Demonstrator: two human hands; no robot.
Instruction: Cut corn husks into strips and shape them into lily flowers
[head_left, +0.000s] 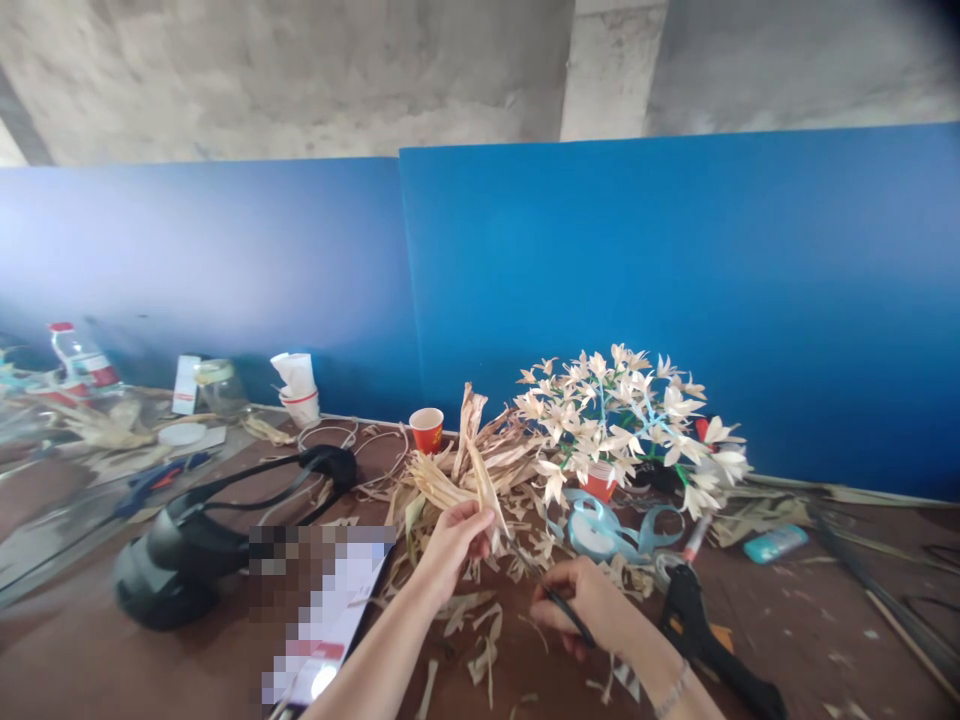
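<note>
My left hand (461, 535) pinches a pale, dried corn husk strip (484, 480), which stands up from between the thumb and fingers. In my right hand (574, 605) is a slim pair of scissors (568, 610) with a dark handle; the grey blades point toward the husk at my left fingers. Whether the blades touch the husk I cannot tell. Behind my left hand lies a pile of dried husks (435, 485). Husk scraps (487, 640) are scattered below and around both hands.
Husk flowers (600, 400) stand at the back right, behind a roll of light blue ribbon (592, 525). A black glue gun (697, 630) lies right of my right hand. On the left are a phone (337, 620), a black headset (180, 550) and paper cups (427, 432). A blue panel (675, 280) closes the back.
</note>
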